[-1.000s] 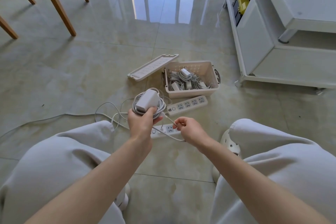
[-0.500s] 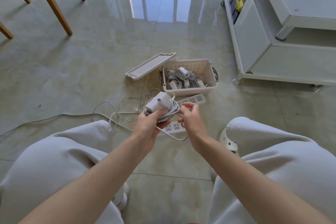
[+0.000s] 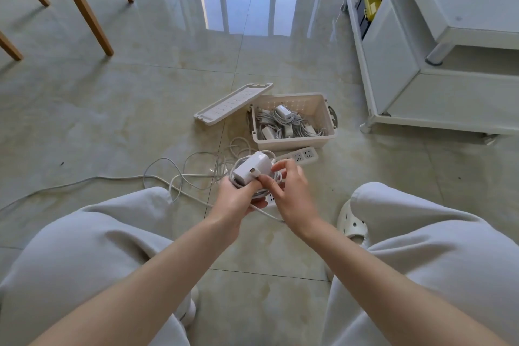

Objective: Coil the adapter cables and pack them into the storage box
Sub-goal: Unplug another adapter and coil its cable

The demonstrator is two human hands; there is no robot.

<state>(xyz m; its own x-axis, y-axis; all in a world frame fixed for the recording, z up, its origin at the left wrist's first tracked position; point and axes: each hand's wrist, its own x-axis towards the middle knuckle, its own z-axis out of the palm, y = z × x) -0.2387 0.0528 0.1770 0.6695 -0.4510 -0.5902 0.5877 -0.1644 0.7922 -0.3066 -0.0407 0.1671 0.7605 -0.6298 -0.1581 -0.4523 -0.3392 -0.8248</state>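
The right hand (image 3: 292,194) had closed in from a second earlier, when it drew the cable's tail out to the side. Its fingers (image 3: 283,165) now pinched the coiled cable (image 3: 277,176) right beside the adapter (image 3: 250,171). The left hand (image 3: 234,202) stayed clamped around adapter and coil, above the floor (image 3: 140,121), near the storage box (image 3: 295,144), which held other coiled adapters.
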